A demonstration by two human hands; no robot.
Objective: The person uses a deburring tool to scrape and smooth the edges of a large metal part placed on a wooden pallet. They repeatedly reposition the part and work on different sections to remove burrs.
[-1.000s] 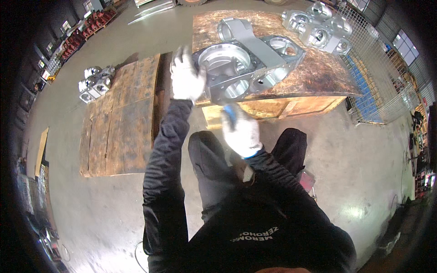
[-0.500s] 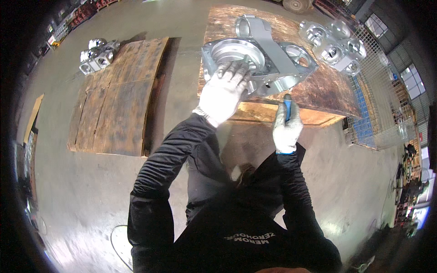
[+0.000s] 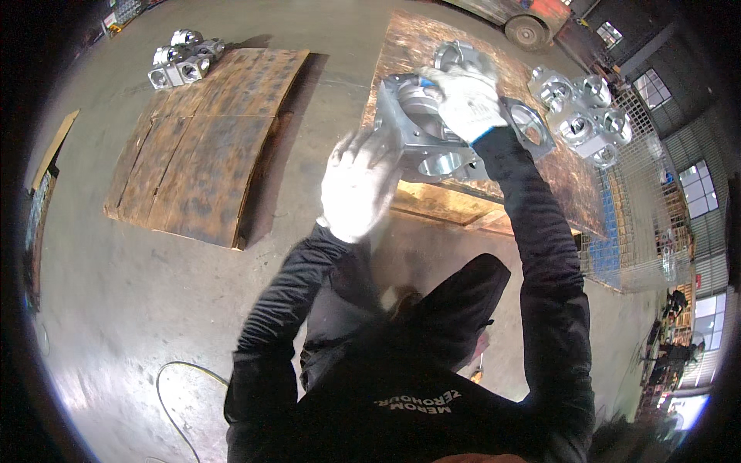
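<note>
A silver machined metal housing (image 3: 413, 137) with several round bores lies on the brown wooden crate before me. My right hand (image 3: 469, 104), in a white glove, reaches over the housing beside its large bore. Its fingers are closed on a small blue-handled tool (image 3: 425, 82). Only a bit of blue shows, and the tool's working end is hidden. My left hand (image 3: 356, 185), also gloved, is at the housing's near left corner with its fingers stretched out. The fingertips are somewhat blurred, and whether they touch the metal I cannot tell.
The wooden crate (image 3: 394, 58) bears another group of silver housings (image 3: 579, 116) at its right. A lower wooden board stack (image 3: 208, 139) stands on the left, with more silver castings (image 3: 185, 62) at its far end. A wire mesh cage (image 3: 641, 201) stands right; a cable (image 3: 166, 378) lies on the floor.
My right hand has moved forward with the blue-handled tool, from the crate's near edge to over the housing. My left hand has drawn back from the large bore toward me and left.
</note>
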